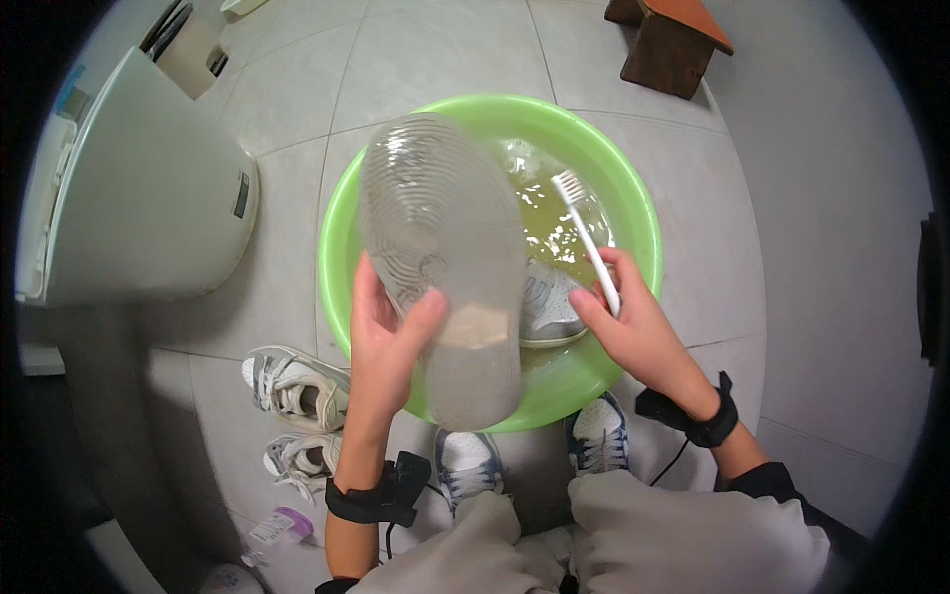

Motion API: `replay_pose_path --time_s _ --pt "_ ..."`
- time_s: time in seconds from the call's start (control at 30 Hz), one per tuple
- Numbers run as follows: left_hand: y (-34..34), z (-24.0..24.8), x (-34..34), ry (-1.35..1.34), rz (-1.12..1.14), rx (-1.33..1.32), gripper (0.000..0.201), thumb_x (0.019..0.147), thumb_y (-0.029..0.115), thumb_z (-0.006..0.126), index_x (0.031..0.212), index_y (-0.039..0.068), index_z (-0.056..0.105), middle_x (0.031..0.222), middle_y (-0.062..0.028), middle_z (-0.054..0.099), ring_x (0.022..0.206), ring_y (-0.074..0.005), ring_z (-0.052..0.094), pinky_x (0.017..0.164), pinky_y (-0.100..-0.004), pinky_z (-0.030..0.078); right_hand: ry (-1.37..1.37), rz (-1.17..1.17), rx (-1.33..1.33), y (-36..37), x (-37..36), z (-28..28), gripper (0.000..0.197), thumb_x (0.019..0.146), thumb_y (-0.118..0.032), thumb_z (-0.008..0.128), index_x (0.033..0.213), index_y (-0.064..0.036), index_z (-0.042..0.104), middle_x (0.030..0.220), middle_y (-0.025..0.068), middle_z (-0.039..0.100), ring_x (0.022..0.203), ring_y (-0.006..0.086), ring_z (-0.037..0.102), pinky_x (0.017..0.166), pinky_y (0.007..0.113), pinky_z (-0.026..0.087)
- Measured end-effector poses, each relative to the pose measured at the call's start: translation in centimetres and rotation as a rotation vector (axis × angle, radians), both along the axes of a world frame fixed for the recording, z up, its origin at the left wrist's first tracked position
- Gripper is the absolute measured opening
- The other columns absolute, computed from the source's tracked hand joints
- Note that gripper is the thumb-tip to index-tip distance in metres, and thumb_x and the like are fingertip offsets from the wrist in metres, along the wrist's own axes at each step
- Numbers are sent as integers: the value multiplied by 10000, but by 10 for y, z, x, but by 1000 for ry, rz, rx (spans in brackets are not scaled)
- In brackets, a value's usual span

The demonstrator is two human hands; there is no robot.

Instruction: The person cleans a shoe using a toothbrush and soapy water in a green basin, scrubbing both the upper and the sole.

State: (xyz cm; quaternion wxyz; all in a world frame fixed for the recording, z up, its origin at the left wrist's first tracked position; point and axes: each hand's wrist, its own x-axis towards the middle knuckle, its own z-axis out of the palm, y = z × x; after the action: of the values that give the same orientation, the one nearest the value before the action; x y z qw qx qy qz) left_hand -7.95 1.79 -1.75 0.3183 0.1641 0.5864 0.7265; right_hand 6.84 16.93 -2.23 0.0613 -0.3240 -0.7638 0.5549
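My left hand [391,322] grips a shoe [445,238] over the left part of a green basin [633,198]. Its wet, pale grey sole with curved ridges faces up, and the upper is hidden beneath. My right hand [623,307] holds a white toothbrush [592,243] by the handle, bristles pointing away from me, above the basin's right side. The brush and the sole are apart. Yellowish, foamy water [549,213] stands in the basin. A second grey and white shoe [549,307] lies in it, partly covered by the held sole.
Two pale lace-up shoes [297,391] sit on the tiled floor left of the basin. Nearer me lies a clear container with a purple part [282,525]. A white toilet [168,188] stands at left. A low brown stool [668,45] is at the far right, beside the grey wall [841,247].
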Motion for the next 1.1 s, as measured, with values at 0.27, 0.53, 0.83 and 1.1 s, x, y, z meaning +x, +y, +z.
replay_pose_path --time_s 0.27,0.53,0.83,1.1 --pt "5 -11 -12 99 -333 -150 738 694 78 649 1299 -9 236 1261 -104 365 1177 -189 329 986 -310 234 273 51 330 -22 39 19 261 799 -22 497 1048 -37 420 824 138 508 670 245 526 592 311 432" --pt "24 -10 -24 52 -610 -137 772 682 38 656 1315 10 216 1282 -96 345 1190 -185 318 989 -303 235 109 20 542 -6 44 13 279 828 -104 490 1106 -92 501 736 95 526 592 261 541 504 317 444" --pt "35 -17 -29 194 -773 -196 743 673 51 668 1303 39 272 1275 -98 357 1167 -181 343 975 -302 265 -43 120 678 -3 52 8 491 734 -9 493 1191 -182 448 643 58 451 515 229 508 434 308 427" --pt "48 -30 -29 127 -809 -224 704 704 90 652 1298 27 278 1246 -97 384 1138 -170 369 959 -293 285 -93 13 570 -6 57 -5 508 715 22 498 1195 -135 447 718 88 509 586 233 542 485 315 451"
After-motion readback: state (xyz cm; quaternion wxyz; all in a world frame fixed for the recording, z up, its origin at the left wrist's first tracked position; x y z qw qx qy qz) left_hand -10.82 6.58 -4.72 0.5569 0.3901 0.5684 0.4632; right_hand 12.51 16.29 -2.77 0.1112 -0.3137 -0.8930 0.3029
